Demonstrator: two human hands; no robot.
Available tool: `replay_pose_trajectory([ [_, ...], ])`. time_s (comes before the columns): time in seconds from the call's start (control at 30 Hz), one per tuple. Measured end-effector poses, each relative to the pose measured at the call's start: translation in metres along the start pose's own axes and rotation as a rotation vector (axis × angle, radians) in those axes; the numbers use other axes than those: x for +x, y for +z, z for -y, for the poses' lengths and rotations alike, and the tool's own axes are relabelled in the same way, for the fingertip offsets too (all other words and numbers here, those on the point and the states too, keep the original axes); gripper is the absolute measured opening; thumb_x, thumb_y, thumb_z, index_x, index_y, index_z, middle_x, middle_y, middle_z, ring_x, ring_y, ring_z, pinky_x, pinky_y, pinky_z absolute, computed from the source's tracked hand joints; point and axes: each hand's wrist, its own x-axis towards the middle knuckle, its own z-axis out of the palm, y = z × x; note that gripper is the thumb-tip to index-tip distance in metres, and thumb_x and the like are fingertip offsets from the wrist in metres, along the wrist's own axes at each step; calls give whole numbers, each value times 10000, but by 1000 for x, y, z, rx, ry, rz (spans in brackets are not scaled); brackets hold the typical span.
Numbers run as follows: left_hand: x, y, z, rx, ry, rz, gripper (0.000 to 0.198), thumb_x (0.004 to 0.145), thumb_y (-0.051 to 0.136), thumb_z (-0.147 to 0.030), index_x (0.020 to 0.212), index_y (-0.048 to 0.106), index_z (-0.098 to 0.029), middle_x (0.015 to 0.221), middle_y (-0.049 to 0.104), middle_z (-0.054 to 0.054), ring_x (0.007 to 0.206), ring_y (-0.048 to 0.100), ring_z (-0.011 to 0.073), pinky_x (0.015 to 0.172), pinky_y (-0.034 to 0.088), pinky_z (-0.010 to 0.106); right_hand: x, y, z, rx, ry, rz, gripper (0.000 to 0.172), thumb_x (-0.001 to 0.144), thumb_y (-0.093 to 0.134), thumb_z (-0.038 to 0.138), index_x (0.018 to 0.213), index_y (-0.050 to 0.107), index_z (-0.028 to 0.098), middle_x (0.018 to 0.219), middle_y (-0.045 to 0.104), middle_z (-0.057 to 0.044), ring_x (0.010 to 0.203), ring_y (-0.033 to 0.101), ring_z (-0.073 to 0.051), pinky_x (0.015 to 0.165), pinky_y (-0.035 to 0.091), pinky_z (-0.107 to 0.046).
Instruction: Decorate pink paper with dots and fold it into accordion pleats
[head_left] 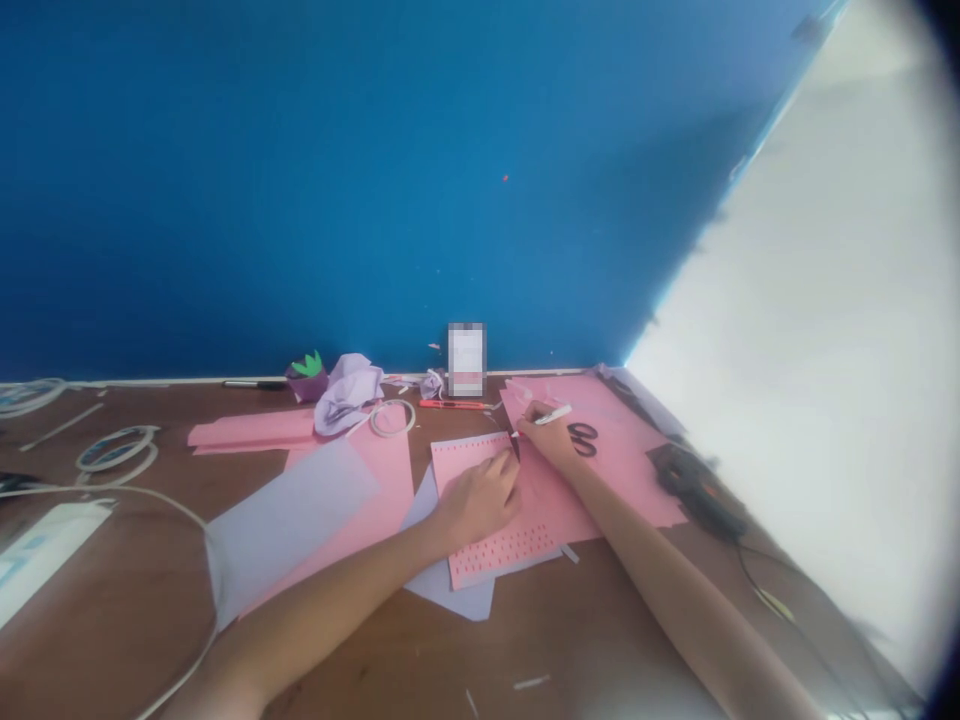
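My right hand [546,440] is closed around a white pen [553,414], its tip pointing left at the upper right edge of a pink sheet [469,572]. Small dark dashes run in a row along the sheet's top and in several rows near its bottom. Across the middle of that sheet lies my left hand [480,497], palm down, fingers slightly bent, pressing on the paper. Pale lilac paper [469,600] sticks out underneath. Just right of my right hand, black scissors handles [583,432] rest on a larger pink paper [622,470].
Left of my hands lie a lilac sheet [296,520], a folded pink paper [251,430] and crumpled lilac paper [349,393]. An orange cutter [452,404] lies before a blurred upright device [466,360] at the blue wall. A dark tool with a cord [697,490] sits right. White cable [176,505] loops left.
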Motion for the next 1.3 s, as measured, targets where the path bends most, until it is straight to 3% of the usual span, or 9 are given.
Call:
replay_pose_trajectory([
  [0.63,1,-10,-3,-34,-36,49,308,900,386,-243,1188,460,-160,1193,561,121,1017,577,234,866,479,367,1,2,-1,-10,-8,70,161,638,549,231,537,426,205,510,456,48,521,397,-111,520,317,-253],
  [0.97,-1,-6,0,-53,-35,29,293,885,397,-191,1167,472,-171,1205,552,107,1048,568,219,880,486,351,-1,7,6,57,-4,34,154,640,527,213,538,411,208,507,423,56,515,387,-107,508,312,-245],
  [1.3,-2,-10,-1,-45,-36,30,264,887,397,-191,1133,490,-165,1222,552,113,1048,577,227,874,498,347,-6,11,9,-17,-1,31,156,642,526,208,541,407,208,506,428,56,515,401,-109,513,313,-246],
])
